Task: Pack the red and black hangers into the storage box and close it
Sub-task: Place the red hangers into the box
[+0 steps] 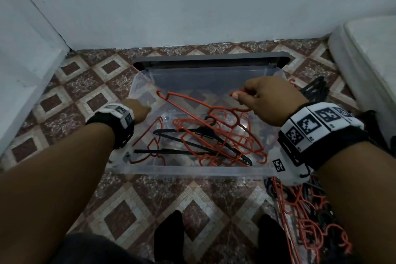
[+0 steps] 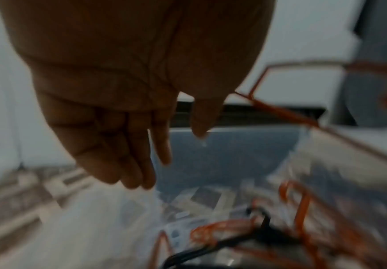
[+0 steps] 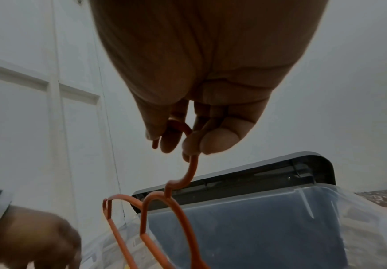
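Beside the storage box [image 1: 192, 170], loose hangers [image 1: 304, 216] crowd the right grip [image 1: 265, 100] pinching a red hanger [image 1: 205, 111]; left grip [image 1: 137, 109] relaxed.

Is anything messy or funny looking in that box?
Yes. The red hangers and black hangers lie crisscrossed in a tangle inside the clear storage box, not stacked flat. The right hand holds one red hanger by its hook, slanting across the box. More hangers sit heaped on the floor.
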Available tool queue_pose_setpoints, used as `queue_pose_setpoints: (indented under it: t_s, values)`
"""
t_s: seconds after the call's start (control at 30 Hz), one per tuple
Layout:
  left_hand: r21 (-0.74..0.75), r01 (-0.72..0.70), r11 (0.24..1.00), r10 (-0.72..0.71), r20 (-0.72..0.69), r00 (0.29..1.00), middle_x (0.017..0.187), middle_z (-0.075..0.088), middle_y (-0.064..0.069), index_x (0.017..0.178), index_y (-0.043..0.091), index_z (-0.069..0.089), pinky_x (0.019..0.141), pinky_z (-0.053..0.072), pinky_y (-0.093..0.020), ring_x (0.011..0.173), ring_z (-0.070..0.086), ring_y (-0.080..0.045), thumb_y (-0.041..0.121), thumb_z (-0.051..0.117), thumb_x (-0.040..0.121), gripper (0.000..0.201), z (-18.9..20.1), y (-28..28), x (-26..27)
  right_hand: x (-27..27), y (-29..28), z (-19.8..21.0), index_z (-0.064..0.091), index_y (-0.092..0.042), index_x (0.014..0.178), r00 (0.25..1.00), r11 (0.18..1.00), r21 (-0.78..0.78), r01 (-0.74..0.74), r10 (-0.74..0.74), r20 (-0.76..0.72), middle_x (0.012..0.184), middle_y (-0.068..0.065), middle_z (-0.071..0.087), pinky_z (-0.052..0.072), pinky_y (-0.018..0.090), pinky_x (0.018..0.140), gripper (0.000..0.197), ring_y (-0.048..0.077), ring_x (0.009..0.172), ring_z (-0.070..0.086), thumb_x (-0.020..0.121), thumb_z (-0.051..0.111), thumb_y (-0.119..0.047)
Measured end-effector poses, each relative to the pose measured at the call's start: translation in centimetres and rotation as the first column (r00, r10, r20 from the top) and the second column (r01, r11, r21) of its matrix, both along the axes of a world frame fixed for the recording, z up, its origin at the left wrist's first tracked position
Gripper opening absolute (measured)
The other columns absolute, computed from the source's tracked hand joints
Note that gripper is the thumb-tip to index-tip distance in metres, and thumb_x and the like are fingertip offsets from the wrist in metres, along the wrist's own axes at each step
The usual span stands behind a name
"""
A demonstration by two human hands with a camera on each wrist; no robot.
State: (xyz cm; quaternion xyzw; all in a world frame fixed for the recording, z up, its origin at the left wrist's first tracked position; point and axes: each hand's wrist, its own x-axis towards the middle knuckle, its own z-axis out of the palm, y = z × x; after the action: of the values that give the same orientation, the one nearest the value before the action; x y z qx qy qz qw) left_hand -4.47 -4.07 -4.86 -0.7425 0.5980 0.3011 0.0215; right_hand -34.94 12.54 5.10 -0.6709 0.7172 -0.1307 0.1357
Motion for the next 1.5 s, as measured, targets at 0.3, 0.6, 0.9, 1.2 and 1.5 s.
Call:
queue_pose_setpoints:
  t_s: [0.3,0.6,0.9,1.2,1.5]
  values:
    - [0.329,0.464,0.822,-0.567,0.407,0.716,0.127,0.064,-0.007,0.125,0.013,0.064,0.082,0.05,-0.017,0.114,0.06,-0.023,0.038,0.063,0.092,0.042,-4.2,1.6,0.0,-0.4,-0.1,-0.6,0.068,-0.017,0.089,1.0,1.0,0.009,0.027,-0.027,0.012,0.078,-0.001,0.065,0.038,0.023,0.056,0.036,0.012,0.069,0.056,0.098,0.052,-0.047]
    - [0.633,0.372,0.68,-0.694,0.389,0.606,0.119,0.065,-0.007,0.115,0.016,0.068,0.096,0.052,-0.042,0.106,0.062,-0.028,0.054,0.074,0.077,0.054,-5.9,2.4,-1.2,-1.0,0.0,-0.6,0.069,-0.016,0.089,0.999,0.999,0.027,0.027,-0.026,-0.018,0.075,-0.001,0.063,0.033,0.023,0.053,0.038,0.012,0.067,0.055,0.098,0.051,-0.049]
    - [0.192,0.727,0.659,-0.736,0.36,0.573,0.143,0.051,-0.01,0.145,0.02,0.04,0.097,0.047,-0.037,0.124,0.054,-0.032,0.061,0.062,0.082,0.078,-5.9,2.7,-6.8,-1.5,-0.1,-0.6,0.07,-0.018,0.09,0.999,0.999,0.021,0.046,-0.047,0.023,0.076,-0.004,0.065,0.039,0.025,0.058,0.036,0.011,0.069,0.058,0.097,0.053,-0.048]
    - [0.206,0.857,0.472,-0.871,0.262,0.417,0.118,0.066,-0.007,0.118,0.013,0.066,0.084,0.045,-0.027,0.109,0.062,-0.025,0.029,0.062,0.092,0.031,-4.5,5.5,-14.0,-2.6,-0.4,-1.2,0.065,-0.021,0.081,0.995,0.995,-0.014,0.1,-0.1,-0.01,0.069,-0.007,0.059,0.032,0.024,0.053,0.032,0.009,0.063,0.053,0.097,0.053,-0.047]
    - [-0.395,0.767,0.506,-0.82,0.057,0.57,0.073,0.067,0.01,0.088,0.027,0.064,0.059,0.04,-0.023,0.062,0.058,0.001,0.046,0.058,0.094,0.021,9.6,6.0,-10.9,-3.2,0.0,-0.4,0.068,-0.018,0.096,0.98,0.973,-0.117,0.197,-0.199,-0.004,0.07,-0.004,0.054,0.031,0.028,0.055,0.031,0.017,0.066,0.05,0.1,0.048,-0.042]
